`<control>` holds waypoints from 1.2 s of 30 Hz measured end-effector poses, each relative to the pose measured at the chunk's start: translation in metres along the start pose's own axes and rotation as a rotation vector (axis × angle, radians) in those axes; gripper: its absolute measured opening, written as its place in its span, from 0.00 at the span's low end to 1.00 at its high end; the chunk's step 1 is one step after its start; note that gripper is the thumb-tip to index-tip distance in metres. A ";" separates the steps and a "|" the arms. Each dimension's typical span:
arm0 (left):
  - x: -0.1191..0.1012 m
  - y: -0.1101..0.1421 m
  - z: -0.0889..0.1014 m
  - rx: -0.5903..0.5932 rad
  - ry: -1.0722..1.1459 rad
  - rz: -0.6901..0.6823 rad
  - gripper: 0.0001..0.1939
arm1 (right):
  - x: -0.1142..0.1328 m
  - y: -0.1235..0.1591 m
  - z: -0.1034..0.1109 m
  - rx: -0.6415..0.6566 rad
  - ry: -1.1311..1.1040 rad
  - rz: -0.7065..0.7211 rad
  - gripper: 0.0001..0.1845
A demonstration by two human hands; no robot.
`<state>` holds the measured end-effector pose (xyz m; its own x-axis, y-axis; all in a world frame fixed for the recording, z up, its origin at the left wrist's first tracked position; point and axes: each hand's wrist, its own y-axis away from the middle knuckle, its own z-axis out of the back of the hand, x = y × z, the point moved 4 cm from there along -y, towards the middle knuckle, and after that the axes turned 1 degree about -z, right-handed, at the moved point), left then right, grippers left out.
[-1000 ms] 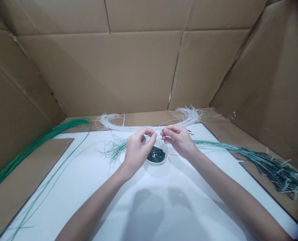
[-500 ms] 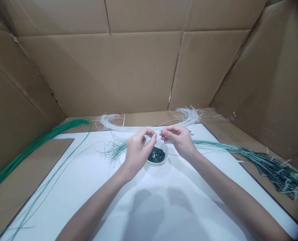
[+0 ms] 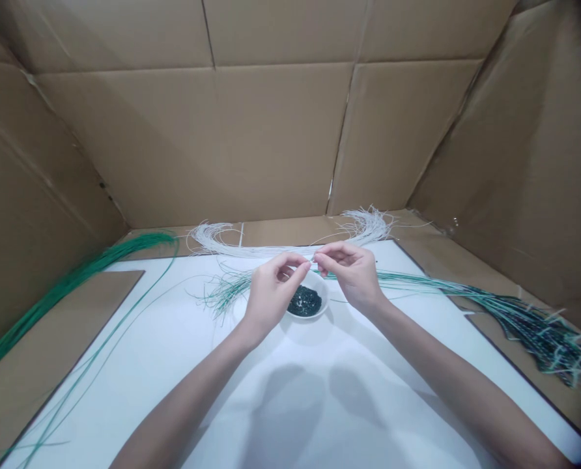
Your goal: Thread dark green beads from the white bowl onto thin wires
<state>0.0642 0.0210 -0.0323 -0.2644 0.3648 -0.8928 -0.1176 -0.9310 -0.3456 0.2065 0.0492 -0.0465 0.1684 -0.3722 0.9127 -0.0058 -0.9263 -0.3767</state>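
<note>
where the tips of the two hands nearly meet, a tiny pale bit (image 3: 311, 262) shows between them. it is too small to tell what it is, or which hand has it. the left hand (image 3: 273, 286) has its thumb and first finger pinched close. the right hand (image 3: 350, 270) has its thumb and first finger pinched close too. just under the hands is a round white bowl (image 3: 318, 282), and the left hand hides some of it. lots of little dark bits (image 3: 304, 301) sit in a heap inside. the bowl stands on a white table (image 3: 173, 391), with soft gray shadows (image 3: 285, 404) near the front. behind the hands lies a bunch of green strings (image 3: 417, 281). its loose ends fan out on the left, and its right end is thick and dark. farther back are white strings (image 3: 225, 246), and both their ends bend toward the wall. a bright green bundle (image 3: 75, 293) lies far to the left. brown cardboard walls (image 3: 281, 137) stand at the back and both sides.
</note>
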 end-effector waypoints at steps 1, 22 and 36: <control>0.001 0.000 -0.001 0.009 0.029 0.016 0.10 | 0.001 0.000 0.001 -0.015 0.014 0.011 0.07; 0.005 -0.003 0.000 -0.018 0.016 0.055 0.09 | 0.006 -0.005 0.005 0.026 -0.076 -0.031 0.05; 0.003 -0.001 0.001 -0.023 -0.036 0.021 0.08 | 0.000 -0.006 0.004 0.048 -0.127 -0.086 0.07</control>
<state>0.0625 0.0230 -0.0341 -0.3012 0.3450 -0.8890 -0.0894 -0.9384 -0.3339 0.2104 0.0553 -0.0446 0.2893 -0.2782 0.9159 0.0607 -0.9496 -0.3076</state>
